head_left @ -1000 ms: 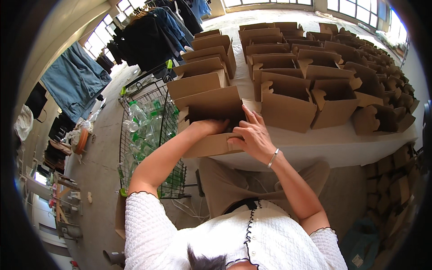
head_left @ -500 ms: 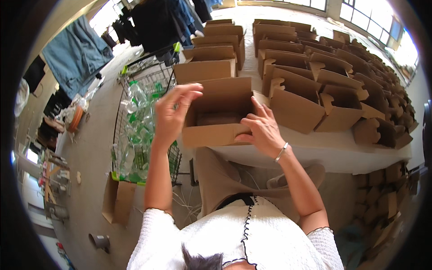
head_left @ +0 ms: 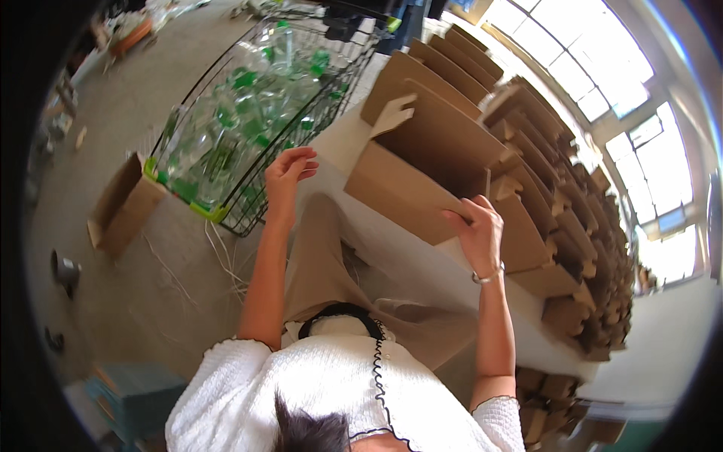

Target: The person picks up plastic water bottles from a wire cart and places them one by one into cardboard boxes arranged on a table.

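Note:
An open cardboard box [head_left: 407, 192] stands on the pale ledge in front of me, its mouth upward and a side flap raised at the left. My right hand [head_left: 480, 230] pinches the box's near wall at the right corner, thumb on one side and fingers on the other. Away from the box, my left hand [head_left: 289, 169] hangs in the air beside the wire cart [head_left: 252, 184], fingers loosely bent and apart from the thumb, with nothing visible in it. Clear plastic bottles [head_left: 226, 120] with green parts fill the cart. The bottom of the box is in shadow.
Rows of open cardboard boxes [head_left: 527, 218] crowd the ledge [head_left: 376, 226] to the right and behind. Another open box [head_left: 124, 207] lies on the floor left of the cart, near loose white strapping [head_left: 226, 260]. More boxes [head_left: 538, 392] sit low at the right.
My view has turned toward the cart. My left hand has moved from above the box's left edge out to the cart side. The right hand remains at the box's right side.

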Motion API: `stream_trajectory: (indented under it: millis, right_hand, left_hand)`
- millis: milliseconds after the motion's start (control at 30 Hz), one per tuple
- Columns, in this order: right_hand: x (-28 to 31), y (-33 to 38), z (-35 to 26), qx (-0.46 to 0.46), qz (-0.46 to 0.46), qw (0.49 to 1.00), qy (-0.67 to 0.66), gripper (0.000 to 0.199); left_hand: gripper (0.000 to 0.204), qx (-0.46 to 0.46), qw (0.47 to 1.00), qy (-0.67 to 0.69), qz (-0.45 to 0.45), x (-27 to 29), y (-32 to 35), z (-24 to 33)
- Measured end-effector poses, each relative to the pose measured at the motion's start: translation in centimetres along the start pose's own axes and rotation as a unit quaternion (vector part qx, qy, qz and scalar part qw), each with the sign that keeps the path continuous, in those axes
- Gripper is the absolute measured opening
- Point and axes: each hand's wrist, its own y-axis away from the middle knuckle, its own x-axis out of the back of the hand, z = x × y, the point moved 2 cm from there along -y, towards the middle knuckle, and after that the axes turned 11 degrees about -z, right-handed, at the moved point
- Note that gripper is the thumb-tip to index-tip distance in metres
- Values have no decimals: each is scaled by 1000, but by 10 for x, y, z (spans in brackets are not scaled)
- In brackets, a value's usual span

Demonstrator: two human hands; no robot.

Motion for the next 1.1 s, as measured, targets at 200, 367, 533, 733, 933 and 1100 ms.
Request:
stream_trajectory:
  millis: [200,367,533,733,933,1100]
  right_hand:
    - [28,-8,-15,-10,-17,1000,-21,24]
    - [53,-5,-35,-22,-43,995,-82,23]
    - [93,-4,-46,-6,-61,993,-105,21]
    - [170,-15,-38,-77,-23,984,-156,32]
    - [269,-61,-29,-88,22,983,-159,34]
    - [324,-105,-27,-83,31,994,-59,37]
  left_hand:
    - [24,12,999,24,-26,21,-8,-23]
    - [25,64,995,37,-63,12,-3,-50]
    - [27,96,983,69,-138,-22,5,-63]
    - [25,154,961,101,-205,-70,19,-71]
    - [23,145,962,95,-213,-86,18,-73]
    - [21,75,974,79,-198,-85,11,-69]
